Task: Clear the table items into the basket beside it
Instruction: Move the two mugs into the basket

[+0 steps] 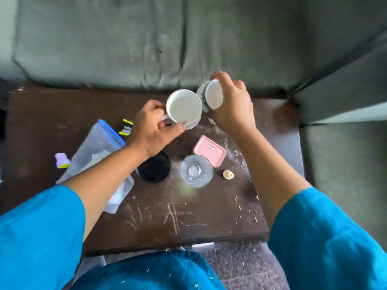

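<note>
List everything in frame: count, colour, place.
white mug: 1, white, over table's far side
second cup: 1, white, tilted, right of mug
pink lid: 1, pink, table centre-right
glass: 1, clear, near side of pink lid
black lid: 1, black, left of glass
small cap: 1, cream, right of glass
zip bag: 1, clear with blue seal, table left
yellow-tipped items: count blurred, yellow-white, beyond bag
lilac item: 1, lilac and yellow, left of bag
table: 1, dark brown, scratched
sofa: 1, grey, behind table
left hand: grips mug handle
right hand: grips second cup
</note>
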Demonstrator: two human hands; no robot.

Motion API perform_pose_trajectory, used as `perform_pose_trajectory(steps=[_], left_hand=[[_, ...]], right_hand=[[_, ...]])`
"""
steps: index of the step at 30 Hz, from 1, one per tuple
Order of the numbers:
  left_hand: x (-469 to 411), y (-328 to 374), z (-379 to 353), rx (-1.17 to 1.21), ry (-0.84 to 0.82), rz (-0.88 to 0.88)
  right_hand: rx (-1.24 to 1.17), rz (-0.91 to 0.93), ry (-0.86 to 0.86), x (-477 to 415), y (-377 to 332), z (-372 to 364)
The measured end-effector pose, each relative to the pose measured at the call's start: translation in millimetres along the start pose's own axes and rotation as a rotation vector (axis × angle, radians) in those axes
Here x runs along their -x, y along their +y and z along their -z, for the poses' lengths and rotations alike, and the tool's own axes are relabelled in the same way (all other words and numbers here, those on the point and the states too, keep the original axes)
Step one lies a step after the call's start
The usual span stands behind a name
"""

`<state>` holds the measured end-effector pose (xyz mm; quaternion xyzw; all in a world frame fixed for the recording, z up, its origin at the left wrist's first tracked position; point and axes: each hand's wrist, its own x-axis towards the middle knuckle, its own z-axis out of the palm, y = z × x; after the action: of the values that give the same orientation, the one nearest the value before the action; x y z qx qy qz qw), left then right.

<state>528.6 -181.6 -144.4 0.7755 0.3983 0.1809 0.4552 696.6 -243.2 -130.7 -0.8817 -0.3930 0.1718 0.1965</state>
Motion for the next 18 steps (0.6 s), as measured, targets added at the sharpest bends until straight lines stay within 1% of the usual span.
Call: perform_pose_trajectory(steps=[2, 4, 6, 9, 12, 15, 18], left_hand=[[7, -2, 40, 0.048, 0.111, 0.071], [10, -7, 79, 0.104, 0.258, 0.152], [19, -21, 127, 0.037, 0.366, 0.190], [33, -48, 201, -0.076, 0.446, 0.244], [57, -75, 278, -0.048, 0.516, 0.338], [81, -100, 343, -0.084, 0.563, 0.424], [101, -125, 402, -0.018, 0.592, 0.504]], right_hand=[[0.011, 0.103, -0.014, 5, -51, -1], [0.024, 0.183, -0.023, 9, -100, -4], [0.020, 0.274, -0.027, 17, -154, -12], [0.015, 0.366, -0.054, 29, -228, -29], [0.014, 0.466, -0.117, 46, -300, -56], [0.042, 0.544, -0.185, 65, -361, -87], [0.036, 0.605, -0.224, 81, -413, -116]])
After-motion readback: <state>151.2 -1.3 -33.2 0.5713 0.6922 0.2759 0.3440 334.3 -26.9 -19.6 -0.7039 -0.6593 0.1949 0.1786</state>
